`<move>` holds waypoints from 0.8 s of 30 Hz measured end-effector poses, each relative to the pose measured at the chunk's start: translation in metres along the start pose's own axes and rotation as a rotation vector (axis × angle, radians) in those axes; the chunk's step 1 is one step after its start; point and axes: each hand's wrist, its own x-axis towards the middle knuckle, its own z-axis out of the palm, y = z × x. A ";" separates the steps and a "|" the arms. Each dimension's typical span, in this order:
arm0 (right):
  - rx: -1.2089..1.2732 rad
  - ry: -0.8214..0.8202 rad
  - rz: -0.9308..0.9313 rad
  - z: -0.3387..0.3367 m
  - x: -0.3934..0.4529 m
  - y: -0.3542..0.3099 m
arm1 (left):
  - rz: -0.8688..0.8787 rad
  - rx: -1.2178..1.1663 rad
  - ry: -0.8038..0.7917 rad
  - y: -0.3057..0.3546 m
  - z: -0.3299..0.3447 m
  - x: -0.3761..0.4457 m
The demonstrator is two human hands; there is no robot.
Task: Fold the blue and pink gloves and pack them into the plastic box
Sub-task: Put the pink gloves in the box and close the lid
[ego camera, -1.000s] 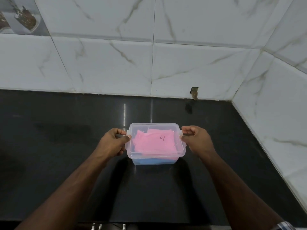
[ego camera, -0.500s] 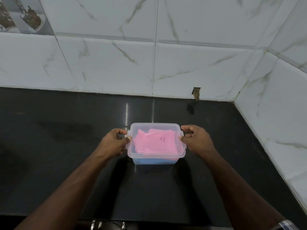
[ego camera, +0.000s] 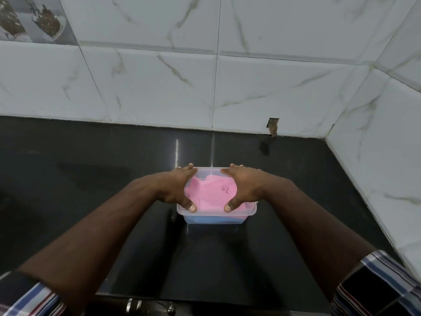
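A small clear plastic box (ego camera: pixel 216 212) with its lid on stands on the black counter (ego camera: pixel 91 179). Through the lid I see the folded pink glove (ego camera: pixel 209 197), and the blue glove (ego camera: pixel 214 221) shows through the front wall underneath it. My left hand (ego camera: pixel 176 188) lies over the left part of the lid, my right hand (ego camera: pixel 245 187) over the right part. On each hand the thumb presses the near rim and the fingers reach the far rim.
White marble-tiled walls close the counter at the back and on the right, meeting in a corner (ego camera: pixel 328 135). A chipped hole (ego camera: pixel 272 126) marks the back wall. The counter's front edge (ego camera: pixel 205 302) runs just below my forearms.
Both hands have left the box's side handles and now lie on top of the lid, spanning it from front to back. The box has stayed in place.
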 end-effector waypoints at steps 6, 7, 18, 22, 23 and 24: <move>-0.044 -0.006 0.017 0.004 0.005 -0.005 | -0.020 0.005 -0.027 -0.006 0.003 0.006; -0.051 -0.009 0.017 0.003 0.006 -0.006 | -0.020 0.006 -0.027 -0.006 0.003 0.006; 0.042 -0.070 0.080 -0.007 -0.013 0.022 | -0.065 0.044 -0.045 -0.013 -0.005 0.003; 0.064 -0.057 0.084 -0.002 -0.015 0.025 | -0.052 0.016 -0.060 -0.012 -0.004 0.004; 0.072 -0.054 0.082 -0.001 -0.016 0.026 | -0.046 0.002 -0.062 -0.013 -0.003 0.004; 0.077 -0.051 0.076 -0.001 -0.016 0.026 | -0.038 -0.011 -0.061 -0.013 -0.003 0.005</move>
